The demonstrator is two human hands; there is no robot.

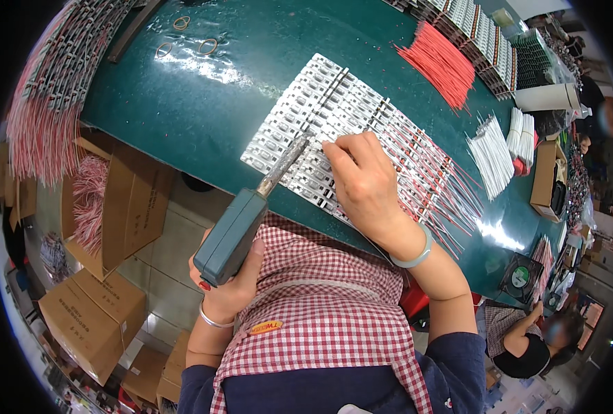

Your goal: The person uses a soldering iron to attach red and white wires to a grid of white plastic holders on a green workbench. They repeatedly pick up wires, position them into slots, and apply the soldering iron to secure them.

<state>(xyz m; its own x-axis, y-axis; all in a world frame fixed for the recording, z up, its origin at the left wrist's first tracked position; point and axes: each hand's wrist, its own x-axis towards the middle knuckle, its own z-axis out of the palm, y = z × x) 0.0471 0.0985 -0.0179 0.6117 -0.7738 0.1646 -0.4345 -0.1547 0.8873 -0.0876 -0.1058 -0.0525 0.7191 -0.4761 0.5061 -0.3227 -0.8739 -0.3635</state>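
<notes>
My left hand (234, 293) grips the grey-green body of a soldering gun (232, 231). Its metal barrel slants up to the right, with the tip over a panel of white plastic parts (289, 127) set in rows on the table. Close beside that tip, my right hand (368, 176) is closed in a pinch over the panel; whatever lies between the fingertips is too small to make out. Red and white wires (451, 200) run out from the right-hand rows of the panel.
On the green table (147, 103) lie a bundle of red wires (439, 65), white wires (491, 155) and rubber bands (208, 46). Stacked panels (482, 41) stand at the far right, wired ones (58, 96) at left. Cardboard boxes (96, 314) sit below left. Another person (527, 338) works at lower right.
</notes>
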